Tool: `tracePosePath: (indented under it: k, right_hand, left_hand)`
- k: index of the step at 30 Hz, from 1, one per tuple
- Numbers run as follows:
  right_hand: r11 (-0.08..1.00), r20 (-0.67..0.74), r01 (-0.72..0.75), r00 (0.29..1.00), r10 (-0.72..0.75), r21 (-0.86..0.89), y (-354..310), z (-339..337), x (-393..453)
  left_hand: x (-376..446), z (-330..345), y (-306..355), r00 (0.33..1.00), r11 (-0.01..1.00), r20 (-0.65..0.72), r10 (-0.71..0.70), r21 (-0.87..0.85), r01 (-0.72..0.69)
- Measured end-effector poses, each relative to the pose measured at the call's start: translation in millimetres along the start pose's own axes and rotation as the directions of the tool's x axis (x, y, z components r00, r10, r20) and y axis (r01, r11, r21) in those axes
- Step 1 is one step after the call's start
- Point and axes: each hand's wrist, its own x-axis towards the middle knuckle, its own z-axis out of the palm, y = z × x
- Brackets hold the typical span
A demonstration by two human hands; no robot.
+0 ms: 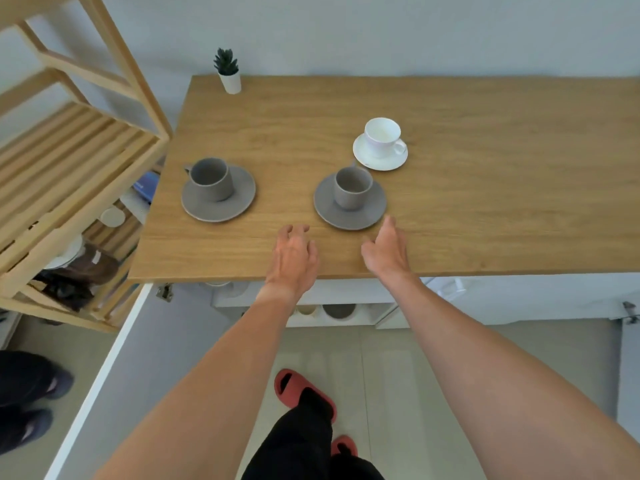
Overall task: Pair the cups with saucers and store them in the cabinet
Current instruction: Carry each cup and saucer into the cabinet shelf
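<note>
1. Grey stoneware is the nearest target: a round grey saucer [349, 211] lies at the centre of the frame on the oak-veneer bench [485, 202], with a grey cylindrical cup [352, 187] standing upright on it, its handle hidden or too small to make out.

2. Both hands flank this pair from below in the picture. The left hand [294, 254] hovers just below and left of the saucer's rim, fingers loosely curled and holding nothing. The right hand [388, 249] sits just below and right of the rim, fingers relaxed and spread, also empty; its fingertips reach nearly to the saucer's edge, though I cannot tell whether they touch.

3. The right hand looks slightly nearer to the saucer than the left. Since the saucer is round, it has no long axis, so a two-sided lift from opposite rims seems the natural approach.

4. A second grey cup on a grey saucer [218, 194] rests at centre-left, well apart from both hands, nearer the left.

5. A white china cup on a white saucer [380, 148] stands just above and right of the central pair, their saucers almost meeting.

6. All three pairs appear already matched; storage seems to remain. The white cabinet [311, 306] opens beneath the bench's near edge, at lower centre.
</note>
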Motion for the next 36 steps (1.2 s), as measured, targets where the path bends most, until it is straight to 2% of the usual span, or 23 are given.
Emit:
tracePosePath:
  k: [6, 9, 12, 16, 19, 25, 31, 36]
  right_hand:
    - [0.978, -0.042, -0.123, 0.990, 0.132, 0.165, -15, 6, 63]
    - [0.934, 0.051, -0.246, 0.969, 0.241, 0.258, -18, 1, 83]
    - [0.894, 0.139, -0.319, 0.947, 0.289, 0.315, -17, -5, 96]
    - [0.851, 0.240, -0.386, 0.918, 0.317, 0.355, -13, -6, 100]
    - [0.872, 0.273, -0.381, 0.913, 0.302, 0.309, -9, -6, 99]
    - [0.888, 0.292, -0.354, 0.918, 0.269, 0.294, 2, -11, 71]
    - [0.899, 0.286, -0.290, 0.937, 0.198, 0.328, 27, -5, 21]
    - [0.910, 0.315, -0.271, 0.934, 0.169, 0.313, 45, -8, -35]
  left_hand:
    - [60, 3, 19, 0.999, 0.997, 0.029, -0.046, -0.068, 0.047]
    - [89, 5, 27, 0.997, 0.997, 0.053, -0.063, -0.030, 0.064]
    - [108, 7, 34, 0.992, 0.995, 0.083, -0.097, 0.030, 0.095]
    - [119, 3, 33, 0.967, 0.992, 0.224, -0.124, 0.066, 0.112]
    - [118, 0, 28, 0.949, 0.987, 0.274, -0.155, 0.075, 0.140]
    - [92, 0, 20, 0.956, 0.995, 0.279, -0.090, -0.007, 0.096]
    - [34, 6, 3, 0.959, 0.978, 0.231, -0.162, -0.094, 0.187]
    - [-27, 10, -7, 0.956, 0.967, 0.192, -0.220, -0.088, 0.240]
